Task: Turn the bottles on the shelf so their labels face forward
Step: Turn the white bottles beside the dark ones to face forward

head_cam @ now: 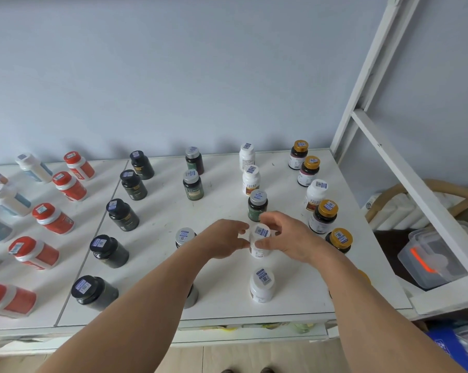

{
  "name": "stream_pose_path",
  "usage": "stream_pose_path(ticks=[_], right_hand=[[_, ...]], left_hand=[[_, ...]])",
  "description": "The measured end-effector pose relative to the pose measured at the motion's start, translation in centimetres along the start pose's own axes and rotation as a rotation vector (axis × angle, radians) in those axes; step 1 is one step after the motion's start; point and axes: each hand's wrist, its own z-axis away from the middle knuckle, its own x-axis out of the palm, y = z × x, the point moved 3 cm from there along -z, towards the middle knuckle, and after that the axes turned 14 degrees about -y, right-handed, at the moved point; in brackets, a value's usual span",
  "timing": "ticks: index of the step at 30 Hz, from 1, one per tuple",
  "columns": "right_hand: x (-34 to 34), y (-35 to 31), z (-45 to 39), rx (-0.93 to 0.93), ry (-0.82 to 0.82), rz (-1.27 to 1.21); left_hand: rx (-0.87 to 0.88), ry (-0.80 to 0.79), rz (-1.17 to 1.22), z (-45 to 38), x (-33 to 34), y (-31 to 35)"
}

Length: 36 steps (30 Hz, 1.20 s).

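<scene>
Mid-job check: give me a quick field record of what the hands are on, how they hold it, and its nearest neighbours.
surface: white shelf top
held item: white bottle, upright
left hand: fingers on the bottle's left side
right hand: fingers curled round its right side
behind: green bottle with grey cap
in front: second white bottle, untouched

Soft, even daylight, faint leftward shadows, wide-angle bending and blur at edges.
</scene>
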Motion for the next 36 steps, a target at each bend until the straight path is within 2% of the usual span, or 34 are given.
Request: stream_pose_path(ticks=[3,6,13,22,28,36], right_hand=[[-2.1,-0.9,-0.4,-0.063,0.118,-0.05],[-4.0,-1.8,-1.6,-0.027,0.242,0.048],[-5.0,-3.1,-5.0,0.057,0.119,0.283],[-5.9,-3.7,-6.6,0.065,0.182,0.224],[-6.5,-4.9,-6.5,0.063,0.26,0.212],[-6.6,-5.4,-6.7,0.1,0.229,0.226]], left_hand=[[-0.026,0.011,0.002,-0.2,-0.8,-0.1],[-0.046,0.051,0.017,-0.7,-1.8,-0.2],[-0.056,0.13,0.118,-3.2,-3.8,-0.1],[0.057,0.036,0.259,-5.7,-5.0,-1.0],[0.148,-0.163,0.507,-5.5,-6.4,-1.8],[0.169,-0.298,0.629,-6.0,-6.4,-2.4]])
